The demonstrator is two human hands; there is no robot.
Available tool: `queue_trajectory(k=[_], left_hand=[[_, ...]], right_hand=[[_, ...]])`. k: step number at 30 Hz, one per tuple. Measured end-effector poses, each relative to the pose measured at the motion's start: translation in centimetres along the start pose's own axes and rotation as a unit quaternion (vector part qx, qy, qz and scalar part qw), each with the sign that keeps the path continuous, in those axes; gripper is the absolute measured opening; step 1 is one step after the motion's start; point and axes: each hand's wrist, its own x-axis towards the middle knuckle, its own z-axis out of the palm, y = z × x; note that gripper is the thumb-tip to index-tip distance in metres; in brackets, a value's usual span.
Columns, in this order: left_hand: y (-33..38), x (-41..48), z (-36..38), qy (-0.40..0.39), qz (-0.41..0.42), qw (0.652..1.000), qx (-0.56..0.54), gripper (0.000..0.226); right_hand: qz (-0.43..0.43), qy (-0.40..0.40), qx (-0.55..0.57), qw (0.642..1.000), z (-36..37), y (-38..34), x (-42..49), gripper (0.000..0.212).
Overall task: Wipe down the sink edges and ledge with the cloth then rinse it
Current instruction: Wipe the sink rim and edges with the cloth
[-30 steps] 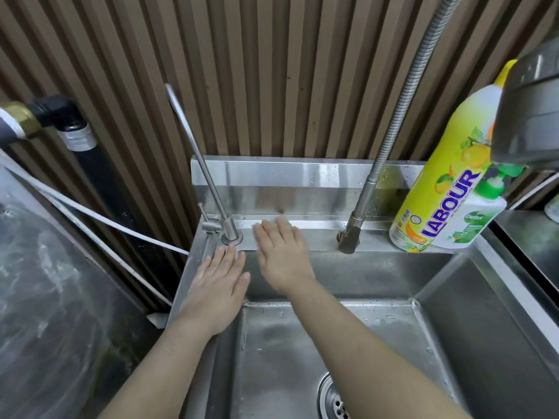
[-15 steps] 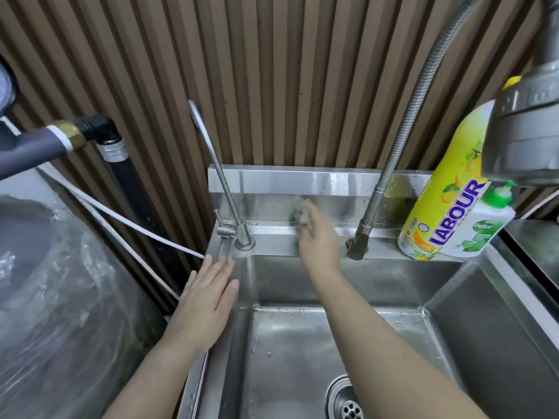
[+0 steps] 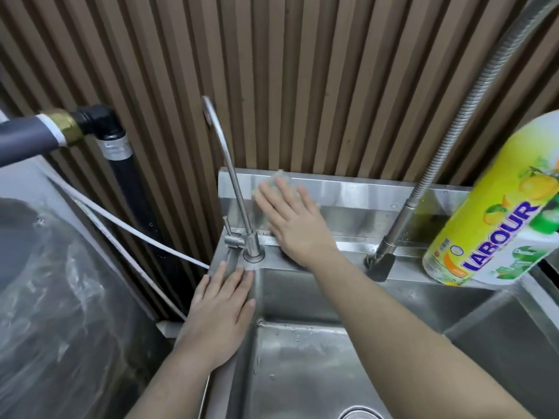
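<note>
Your right hand (image 3: 295,225), fingers straight, presses cloth (image 3: 273,181) on backsplash (image 3: 363,192); tap (image 3: 253,246) left of it. Left hand (image 3: 220,309) flat on sink edge (image 3: 222,391), holding nothing.

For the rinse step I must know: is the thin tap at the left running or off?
Off: no stream falls from the thin tap, and the sink below shows only scattered drops.

brown slatted wall (image 3: 332,71) | black pipe (image 3: 130,189) left | clear plastic sheeting (image 3: 60,297)
</note>
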Motion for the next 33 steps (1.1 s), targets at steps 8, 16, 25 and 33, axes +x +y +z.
queue_trajectory(k=[8, 16, 25, 33], left_hand=[[0.3, 0.1, 0.0, 0.004, 0.006, 0.999, -0.035, 0.081], [0.5, -0.1, -0.7, 0.018, 0.0, 0.999, -0.042, 0.091], [0.2, 0.1, -0.2, 0.038, -0.001, 0.998, -0.059, 0.088], [0.3, 0.2, -0.4, 0.039, -0.002, 0.997, -0.059, 0.088]], right_hand=[[-0.091, -0.027, -0.041, 0.995, -0.6, -1.7, 4.1, 0.056], [-0.267, -0.168, -0.132, 0.94, -2.6, 2.2, 3.5, 0.068], [-0.367, -0.138, -0.223, 0.893, -0.9, -0.4, 5.1, 0.061], [-0.238, -0.065, -0.176, 0.953, -1.8, 3.0, 3.9, 0.052]])
